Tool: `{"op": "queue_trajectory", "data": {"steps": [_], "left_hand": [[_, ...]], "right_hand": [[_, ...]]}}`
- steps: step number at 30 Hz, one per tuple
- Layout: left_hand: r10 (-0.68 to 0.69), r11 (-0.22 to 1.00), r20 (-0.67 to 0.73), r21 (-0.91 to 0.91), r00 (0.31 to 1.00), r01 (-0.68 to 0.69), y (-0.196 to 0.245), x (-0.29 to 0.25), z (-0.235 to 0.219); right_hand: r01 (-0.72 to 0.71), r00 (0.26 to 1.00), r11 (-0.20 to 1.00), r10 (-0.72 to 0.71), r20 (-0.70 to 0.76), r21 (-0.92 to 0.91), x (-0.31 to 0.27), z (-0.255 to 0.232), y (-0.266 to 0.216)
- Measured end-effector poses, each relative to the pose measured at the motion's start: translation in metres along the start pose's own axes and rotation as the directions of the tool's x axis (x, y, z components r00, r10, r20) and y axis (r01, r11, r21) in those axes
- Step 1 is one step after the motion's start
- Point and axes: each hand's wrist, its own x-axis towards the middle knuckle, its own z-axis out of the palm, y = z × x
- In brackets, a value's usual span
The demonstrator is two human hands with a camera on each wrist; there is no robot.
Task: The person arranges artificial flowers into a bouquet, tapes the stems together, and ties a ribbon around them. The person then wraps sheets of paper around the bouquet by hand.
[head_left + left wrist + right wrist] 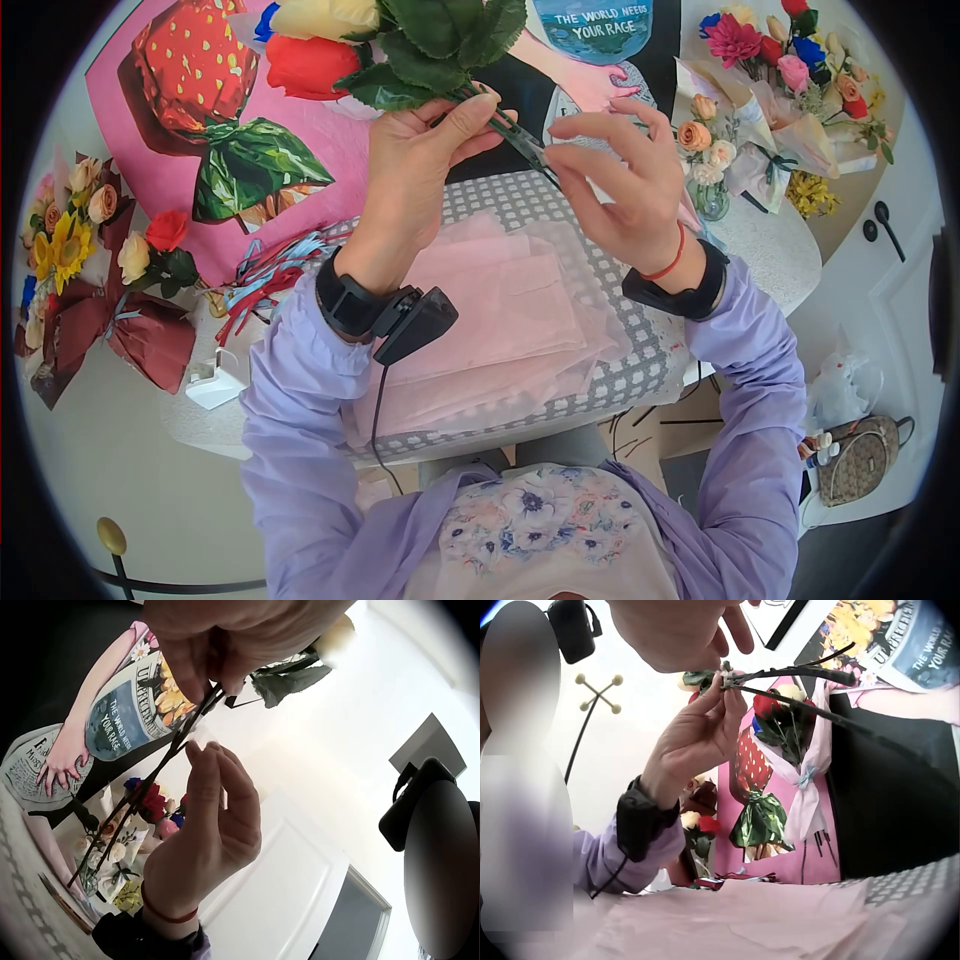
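Floral-print top (540,515) nearest the head camera, that's me, with both hands up over the bench (775,250). Left hand (415,160) has its fingers closed in a pinch round the dark stems (148,782), just below the green leaves (440,50), so no real gap there. Red flower (308,68) and cream rose (325,18) sit at the leafy end, up past that hand. Right hand (630,180) is beside the stems, thumb and index tips brought together on a clear strip (201,736), pretty thin and hard to make out; its other fingers are bent loosely and spread a bit. Below my hands there's a stack of pale pink sheets (480,320) on the grey-and-white patterned cloth (635,365). Bunches of wrapped flowers (785,85) lie off to the right.
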Motion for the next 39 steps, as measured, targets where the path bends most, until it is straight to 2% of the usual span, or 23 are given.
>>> {"op": "queue_trajectory", "data": {"steps": [4,7,9,10,11,12,13,15,16,18,21,24,28,30,34,37,39], "left_hand": [[-0.008,1.000,0.004,0.009,1.000,0.008,0.000,0.000,0.000],[-0.006,1.000,0.006,0.012,1.000,0.006,0.000,0.000,0.000],[-0.003,1.000,0.011,0.008,1.000,0.003,0.000,0.000,0.000],[-0.006,1.000,0.017,-0.011,1.000,0.006,0.000,0.001,-0.001],[-0.010,1.000,0.023,-0.029,1.000,0.011,0.000,0.001,-0.001],[-0.011,1.000,0.024,-0.029,1.000,0.011,0.000,0.001,-0.002],[0.005,0.999,0.041,-0.038,0.999,-0.003,0.000,0.001,-0.003],[0.017,0.999,0.060,-0.049,0.998,-0.014,0.000,0.001,-0.002],[0.016,0.999,0.061,-0.033,0.998,-0.014,0.001,0.000,-0.001],[0.015,1.000,0.060,-0.017,0.998,-0.014,0.002,-0.001,-0.001],[-0.015,1.000,0.078,-0.021,0.997,0.017,0.003,-0.001,-0.001],[-0.016,0.999,0.078,-0.043,0.997,0.020,0.003,-0.001,0.000],[-0.002,0.999,0.056,-0.039,0.998,0.004,0.002,-0.003,0.003],[0.010,0.998,0.052,-0.058,0.999,-0.007,0.003,-0.004,0.006],[-0.018,1.000,0.034,0.005,0.999,0.018,0.004,-0.008,0.012],[-0.035,0.999,0.035,0.039,0.999,0.033,0.002,-0.009,0.012],[-0.042,0.997,0.036,0.061,0.998,0.040,0.001,-0.010,0.012]], "right_hand": [[0.020,1.000,1.000,-0.020,0.004,0.004,0.000,-0.001,-0.001],[-0.031,0.999,0.998,0.031,-0.015,0.050,0.000,-0.001,0.001],[-0.199,0.980,0.971,0.199,0.016,0.136,-0.001,-0.001,-0.001],[-0.199,0.980,0.971,0.199,0.014,0.135,-0.001,0.000,-0.001],[-0.432,0.900,0.837,0.421,0.111,0.334,-0.001,0.002,-0.001],[-0.625,0.769,0.610,0.589,0.249,0.487,-0.001,0.003,-0.001],[-0.626,0.768,0.609,0.591,0.248,0.487,0.000,0.003,0.001],[-0.726,0.612,0.221,0.641,0.464,0.651,0.000,0.003,0.004],[-0.727,0.611,0.221,0.642,0.464,0.651,0.000,0.003,0.006],[-0.743,0.580,0.130,0.615,0.534,0.657,0.000,0.003,0.007],[-0.723,0.581,0.067,0.597,0.553,0.688,-0.001,0.004,0.006],[-0.748,0.544,0.038,0.608,0.578,0.663,0.001,0.004,0.004],[-0.719,0.542,-0.006,0.622,0.565,0.695,-0.001,0.007,0.002],[-0.685,0.572,0.059,0.660,0.486,0.726,-0.001,0.008,-0.001],[-0.650,0.588,0.077,0.681,0.436,0.756,-0.001,0.012,-0.010],[-0.637,0.598,0.139,0.710,0.372,0.759,-0.004,0.017,-0.016],[-0.618,0.630,0.214,0.711,0.313,0.757,-0.005,0.018,-0.017]]}}
